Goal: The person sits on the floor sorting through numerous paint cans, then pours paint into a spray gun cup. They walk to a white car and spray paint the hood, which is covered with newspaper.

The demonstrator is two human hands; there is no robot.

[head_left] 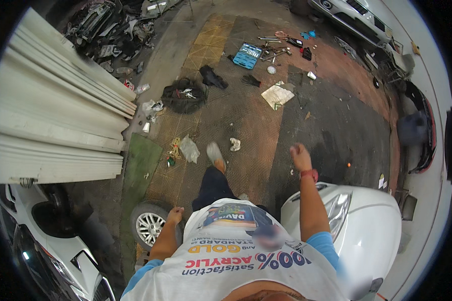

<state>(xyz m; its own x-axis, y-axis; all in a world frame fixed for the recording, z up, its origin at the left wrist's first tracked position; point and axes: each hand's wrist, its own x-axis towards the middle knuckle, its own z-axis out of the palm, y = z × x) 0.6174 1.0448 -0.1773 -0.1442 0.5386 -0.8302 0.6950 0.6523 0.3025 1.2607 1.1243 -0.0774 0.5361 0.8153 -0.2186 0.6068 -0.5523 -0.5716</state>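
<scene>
My left hand (176, 214) hangs low by my side, just right of a car wheel (151, 226) with a silver rim lying on the floor. Its fingers look curled, and nothing shows in them. Stretched forward is my right hand (300, 156), with a red band (310, 175) on its wrist. Its fingers are loosely closed with no visible object, and it is above the floor just beyond a white car's front (359, 226). One of my feet, in a grey shoe (216, 154), steps forward between a clear plastic bag (190, 149) and a crumpled white scrap (235, 144).
Ahead lie a black tool bag (185, 95), a blue socket set case (247, 55), several wrenches (275, 51) and a flattened cardboard sheet (277, 95). White corrugated panels (60, 115) stand at left above another white car (50, 261). A bumper (421, 128) leans at the right wall.
</scene>
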